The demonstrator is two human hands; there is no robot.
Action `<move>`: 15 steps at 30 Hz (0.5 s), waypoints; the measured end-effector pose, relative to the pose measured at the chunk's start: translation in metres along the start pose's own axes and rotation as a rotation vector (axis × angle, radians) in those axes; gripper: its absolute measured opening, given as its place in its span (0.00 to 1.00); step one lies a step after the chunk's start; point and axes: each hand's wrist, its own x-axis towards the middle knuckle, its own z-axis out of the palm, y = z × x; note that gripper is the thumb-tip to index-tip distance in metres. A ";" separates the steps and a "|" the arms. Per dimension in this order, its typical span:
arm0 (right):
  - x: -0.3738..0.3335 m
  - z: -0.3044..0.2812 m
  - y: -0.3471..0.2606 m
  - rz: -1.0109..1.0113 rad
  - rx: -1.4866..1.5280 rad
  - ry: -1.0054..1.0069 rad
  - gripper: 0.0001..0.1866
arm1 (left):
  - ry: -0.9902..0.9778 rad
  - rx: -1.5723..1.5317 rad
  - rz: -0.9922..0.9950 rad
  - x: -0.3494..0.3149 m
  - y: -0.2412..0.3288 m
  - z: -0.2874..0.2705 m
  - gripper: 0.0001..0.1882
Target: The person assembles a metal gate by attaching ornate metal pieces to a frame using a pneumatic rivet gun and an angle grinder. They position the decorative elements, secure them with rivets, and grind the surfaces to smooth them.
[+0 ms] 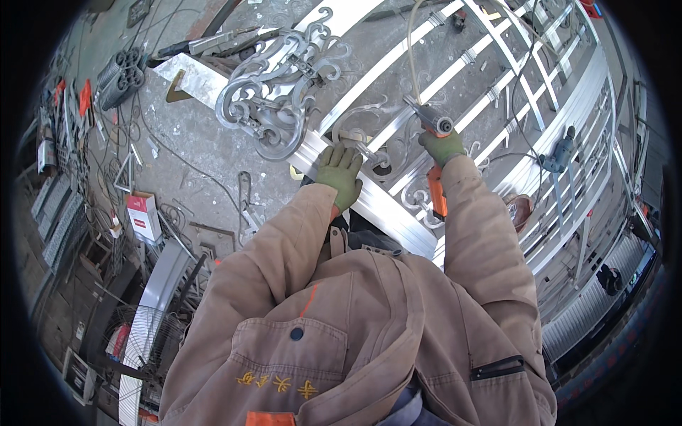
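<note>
My left hand [340, 176], in a green glove, lies with fingers stretched on a wide silver metal rail [383, 214], beside a scrolled ornament [364, 145] fixed among the bars. My right hand [445, 147], gloved alike, is wrapped round an orange-and-grey pistol-grip power tool [438, 193]. Its grey head points away from me toward the bars of the metal frame [391, 131]; the exact kind of tool cannot be told. A pale hose [411, 53] runs down close to the tool's front. Left of my hands, a pile of silver scrollwork [273, 99] rests across the rail.
A blue-grey power tool [559, 151] lies on the frame's right side. Dark cables cross the floor and frame. To the left are a red-and-white box [144, 217], bundled coils [121, 78], metal offcuts and a wire-guarded fan [145, 341].
</note>
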 end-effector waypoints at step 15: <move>-0.097 0.003 -0.049 -0.089 -0.408 0.045 0.34 | -0.106 0.050 0.105 0.000 -0.013 -0.014 0.38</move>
